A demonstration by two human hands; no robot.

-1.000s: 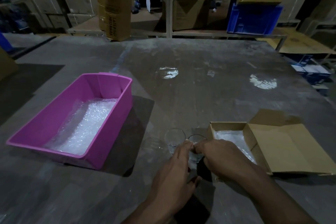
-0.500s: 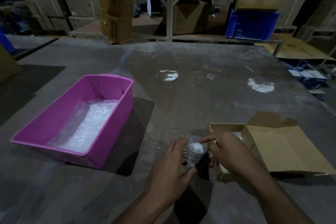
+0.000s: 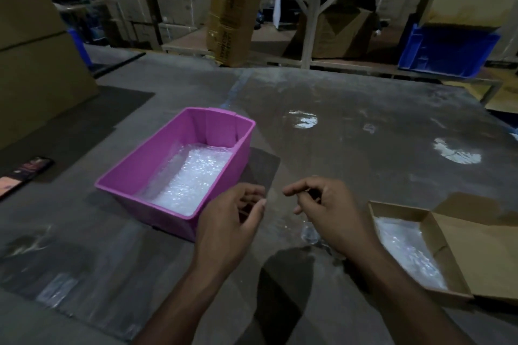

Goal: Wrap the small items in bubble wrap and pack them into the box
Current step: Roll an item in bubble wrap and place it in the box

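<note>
Both hands hover over the counter (image 3: 364, 165) with fingers loosely curled. The left hand (image 3: 229, 221) grips nothing; the right hand (image 3: 325, 210) seems to pinch nothing either, though its fingertips meet in shadow and a thin scrap there cannot be ruled out. A small clear glass item (image 3: 309, 233) sits on the counter just below the right hand, half hidden by it. The pink tub (image 3: 126, 173) to the left holds bubble wrap (image 3: 187, 179), and the cardboard box (image 3: 398, 209) to the right has a sheet of wrap in its bottom.

The chief risk is likely the glass: being transparent in dim light (and partly under the wrist), it could be knocked over or swept off by a careless reach toward the tub.

The counter is grey, scuffed and dusty, with pale glare patches. Behind stand stacked cartons, a wooden shelf frame and a blue crate (image 3: 445, 50); a phone (image 3: 22, 175) lies far left.
</note>
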